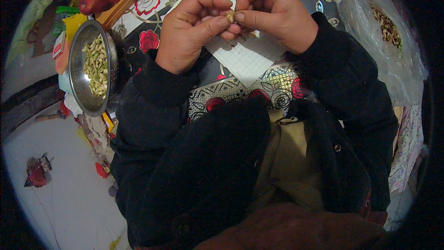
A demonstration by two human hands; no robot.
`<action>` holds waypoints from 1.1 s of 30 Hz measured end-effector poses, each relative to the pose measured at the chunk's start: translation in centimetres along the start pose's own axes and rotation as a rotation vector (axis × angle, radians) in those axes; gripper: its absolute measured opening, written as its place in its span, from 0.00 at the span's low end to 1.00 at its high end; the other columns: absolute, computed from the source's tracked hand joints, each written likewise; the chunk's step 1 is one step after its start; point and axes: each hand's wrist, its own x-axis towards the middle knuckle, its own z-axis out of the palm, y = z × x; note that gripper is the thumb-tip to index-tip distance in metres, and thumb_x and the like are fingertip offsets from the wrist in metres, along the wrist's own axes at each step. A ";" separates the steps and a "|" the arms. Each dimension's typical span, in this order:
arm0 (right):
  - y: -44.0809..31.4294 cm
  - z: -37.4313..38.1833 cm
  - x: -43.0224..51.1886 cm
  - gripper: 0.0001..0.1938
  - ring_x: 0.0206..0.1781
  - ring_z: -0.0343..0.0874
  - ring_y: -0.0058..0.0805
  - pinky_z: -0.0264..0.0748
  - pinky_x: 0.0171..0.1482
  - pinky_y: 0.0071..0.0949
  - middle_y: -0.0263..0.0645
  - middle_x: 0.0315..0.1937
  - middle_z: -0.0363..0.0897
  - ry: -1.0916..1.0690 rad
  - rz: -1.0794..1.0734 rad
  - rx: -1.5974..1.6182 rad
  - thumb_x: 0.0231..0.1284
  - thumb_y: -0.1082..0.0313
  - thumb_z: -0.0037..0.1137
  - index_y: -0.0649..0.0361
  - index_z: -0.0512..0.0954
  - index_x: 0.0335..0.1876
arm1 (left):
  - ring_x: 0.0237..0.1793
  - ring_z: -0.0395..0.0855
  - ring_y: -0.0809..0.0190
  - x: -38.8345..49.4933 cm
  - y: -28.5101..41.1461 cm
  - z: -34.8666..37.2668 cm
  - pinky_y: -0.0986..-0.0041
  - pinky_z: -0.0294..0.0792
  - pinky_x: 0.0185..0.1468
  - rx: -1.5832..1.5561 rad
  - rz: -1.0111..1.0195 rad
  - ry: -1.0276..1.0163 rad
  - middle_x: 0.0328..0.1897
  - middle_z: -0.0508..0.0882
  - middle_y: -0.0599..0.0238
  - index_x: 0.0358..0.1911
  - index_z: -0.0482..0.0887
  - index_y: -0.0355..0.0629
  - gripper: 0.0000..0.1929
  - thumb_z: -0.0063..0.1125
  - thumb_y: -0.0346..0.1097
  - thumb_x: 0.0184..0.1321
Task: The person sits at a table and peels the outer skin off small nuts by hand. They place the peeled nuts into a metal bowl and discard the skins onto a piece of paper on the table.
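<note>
Between the thumb and fingers of my left hand (196,29) is a small pale brown piece (230,16), too small to name surely. The fingertips of my right hand (274,15) meet it from the other side, so both hands pinch at it. Under them lies a gridded paper sheet (242,57) with writing, and small brown scraps (250,36) lie on it. To the left stands a metal colander (112,66) with many pale green, bean-like pieces (95,66) in it. A clear plastic bag (364,41) at the right holds brown-green bits (386,29).
Red apples (93,0) sit by a wooden edge (121,3) at the upper left. A flower-patterned tablecloth (204,93) covers the table. Beside the colander are a yellow item (74,25) and a small box (59,46). Red and dark debris (36,173) lies on the floor.
</note>
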 end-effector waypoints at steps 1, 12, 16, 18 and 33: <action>0.1 0.0 0.0 0.04 0.34 0.76 0.15 0.71 0.38 0.15 0.32 0.29 0.74 0.004 -0.007 0.001 0.59 0.72 0.51 0.62 0.69 0.36 | 0.34 0.82 0.63 0.0 0.0 0.0 0.78 0.76 0.37 0.020 0.000 0.003 0.36 0.80 0.57 0.46 0.72 0.34 0.14 0.55 0.25 0.55; -0.6 0.6 -0.1 0.06 0.34 0.75 0.19 0.72 0.39 0.19 0.34 0.31 0.73 0.033 0.023 0.187 0.58 0.75 0.49 0.65 0.68 0.40 | 0.35 0.81 0.65 0.3 -0.6 0.0 0.80 0.76 0.39 -0.020 0.052 0.024 0.37 0.80 0.56 0.45 0.71 0.32 0.12 0.52 0.23 0.56; -0.5 0.6 -0.1 0.05 0.34 0.74 0.16 0.71 0.38 0.16 0.31 0.31 0.73 0.036 -0.106 -0.134 0.59 0.73 0.49 0.63 0.70 0.38 | 0.33 0.81 0.67 0.2 -0.8 -0.1 0.80 0.75 0.39 0.006 0.043 0.052 0.36 0.79 0.59 0.43 0.72 0.33 0.12 0.54 0.23 0.55; -0.3 0.4 -0.1 0.05 0.34 0.74 0.15 0.71 0.37 0.15 0.31 0.31 0.73 0.047 -0.134 -0.241 0.58 0.73 0.51 0.63 0.71 0.38 | 0.33 0.80 0.67 0.3 -0.8 -0.3 0.80 0.75 0.39 -0.053 0.036 0.021 0.35 0.79 0.59 0.43 0.72 0.33 0.12 0.55 0.23 0.55; 0.1 0.4 -0.1 0.05 0.32 0.74 0.16 0.71 0.36 0.16 0.32 0.29 0.75 0.035 -0.053 -0.101 0.60 0.72 0.48 0.64 0.71 0.39 | 0.34 0.81 0.65 0.0 -0.6 0.0 0.79 0.76 0.38 -0.026 0.014 0.013 0.35 0.79 0.58 0.42 0.71 0.33 0.11 0.53 0.20 0.55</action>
